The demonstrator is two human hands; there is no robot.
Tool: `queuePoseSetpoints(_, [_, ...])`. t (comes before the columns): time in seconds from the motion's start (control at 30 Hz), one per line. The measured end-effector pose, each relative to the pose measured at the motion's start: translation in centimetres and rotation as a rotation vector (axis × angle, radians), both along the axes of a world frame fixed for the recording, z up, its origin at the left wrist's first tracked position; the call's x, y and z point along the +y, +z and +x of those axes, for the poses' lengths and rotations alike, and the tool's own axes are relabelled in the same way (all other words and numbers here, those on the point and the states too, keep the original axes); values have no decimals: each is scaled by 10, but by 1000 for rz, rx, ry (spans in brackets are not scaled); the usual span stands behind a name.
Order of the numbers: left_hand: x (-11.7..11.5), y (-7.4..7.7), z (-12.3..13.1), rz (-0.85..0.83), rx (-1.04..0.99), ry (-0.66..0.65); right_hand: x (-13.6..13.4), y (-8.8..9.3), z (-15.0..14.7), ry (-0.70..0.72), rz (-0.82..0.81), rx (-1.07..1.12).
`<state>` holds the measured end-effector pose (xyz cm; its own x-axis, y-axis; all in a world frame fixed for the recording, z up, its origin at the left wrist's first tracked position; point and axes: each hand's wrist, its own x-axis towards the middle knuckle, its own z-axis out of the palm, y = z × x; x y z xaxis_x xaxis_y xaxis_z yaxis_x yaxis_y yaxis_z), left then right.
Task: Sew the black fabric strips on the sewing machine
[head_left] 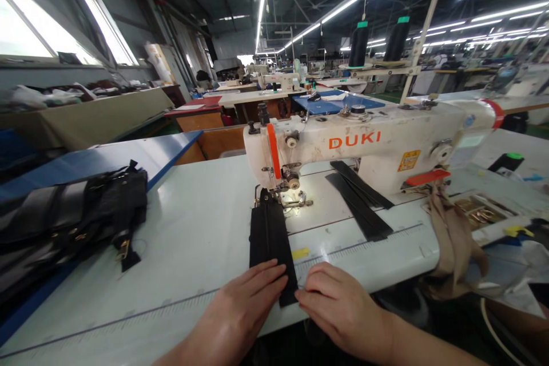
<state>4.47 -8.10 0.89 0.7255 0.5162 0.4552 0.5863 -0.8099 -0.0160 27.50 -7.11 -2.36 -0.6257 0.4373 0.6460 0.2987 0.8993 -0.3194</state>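
Observation:
A long black strip of material (270, 234) lies on the pale table, its far end under the presser foot of a white sewing machine (313, 143). My left hand (246, 303) rests flat on the near part of the strip, fingers stretched out. At the strip's near right edge, my right hand (338, 303) is closed in a pinch, thumb and fingertips at the edge. A lamp lights the plate beside the needle. Several loose black strips (360, 200) lie under the machine's arm, right of the needle.
A pile of black bags with straps and buckles (72, 211) lies at the left. A ruler scale runs along the table's front edge. To the right are beige straps (454, 240) and a parts tray (480, 214). Black thread cones (358, 44) stand behind the machine.

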Motion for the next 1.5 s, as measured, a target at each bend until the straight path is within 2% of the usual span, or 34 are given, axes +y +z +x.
queuePoseSetpoints(0.33, [0,-1,1,44,63,-32,0,0,0,12,27,-39])
queuePoseSetpoints(0.6, [0,-4,-3,-13,49,-28,1,2,2,32,4,-54])
queuePoseSetpoints(1.0, [-2,-25,-21,-67,70,-17,3,2,3,44,6,-72])
queuePoseSetpoints(1.27, [-4,-23,-17,-55,55,-17,2,5,3,49,-5,-63])
queuePoseSetpoints(1.5, [-4,-26,-15,-46,57,-26,3,6,3,51,7,-58])
